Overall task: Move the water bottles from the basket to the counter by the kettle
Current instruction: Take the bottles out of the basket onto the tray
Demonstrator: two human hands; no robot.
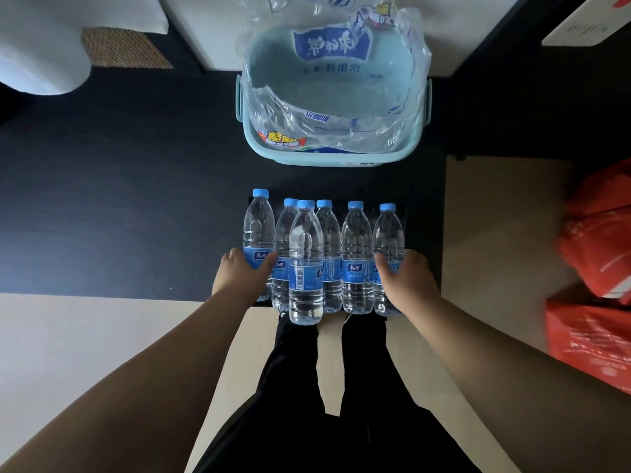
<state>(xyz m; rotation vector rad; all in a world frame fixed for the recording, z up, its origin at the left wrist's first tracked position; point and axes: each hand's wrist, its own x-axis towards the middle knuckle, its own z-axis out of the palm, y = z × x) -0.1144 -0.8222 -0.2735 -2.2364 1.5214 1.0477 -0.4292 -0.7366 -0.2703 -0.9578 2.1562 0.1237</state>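
Several clear water bottles (305, 261) with blue caps and blue labels stand upright in a tight group on a black tray (406, 213) at the dark counter's near edge. My left hand (244, 273) wraps the leftmost bottle (258, 233). My right hand (408, 274) grips the rightmost bottle (387, 240). Behind them stands a light-blue basket (327, 155), holding only crumpled clear plastic wrap (327, 107) with blue print. No kettle is in view.
The dark counter (119, 199) stretches left. A white rounded object (41, 56) and a woven mat (123, 47) sit at the far left. Red bags (597, 268) lie on the right. A white box (587, 25) is at top right. My legs stand on pale floor.
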